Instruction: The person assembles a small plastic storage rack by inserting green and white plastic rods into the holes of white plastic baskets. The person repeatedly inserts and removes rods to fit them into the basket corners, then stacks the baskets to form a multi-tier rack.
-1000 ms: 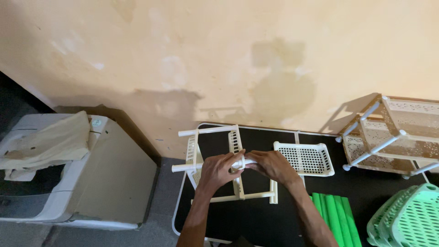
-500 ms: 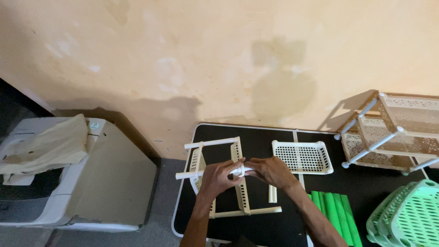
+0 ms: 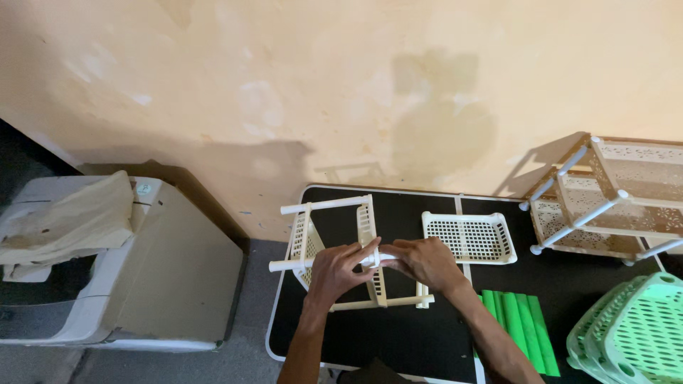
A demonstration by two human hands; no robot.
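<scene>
A cream plastic rack frame (image 3: 307, 242) of perforated trays and white tubes lies on its side on the black table (image 3: 398, 341). My left hand (image 3: 339, 269) and my right hand (image 3: 425, 260) meet over its middle, both gripping one white tube (image 3: 288, 264) that runs left from my fingers. A second white tube (image 3: 324, 205) sticks out along the frame's far edge. Another tube (image 3: 370, 304) lies along the frame's near edge.
A loose cream perforated tray (image 3: 465, 237) lies just right of my hands. Green tubes (image 3: 519, 320) and stacked green trays (image 3: 633, 333) sit at the right front. An assembled cream rack (image 3: 612, 203) lies at the far right. A grey machine (image 3: 121, 284) with cloth stands left of the table.
My view and the frame shifted slightly; the frame sat lower and more tilted half a second ago and is back up now. Both hands stay clasped on the same tube.
</scene>
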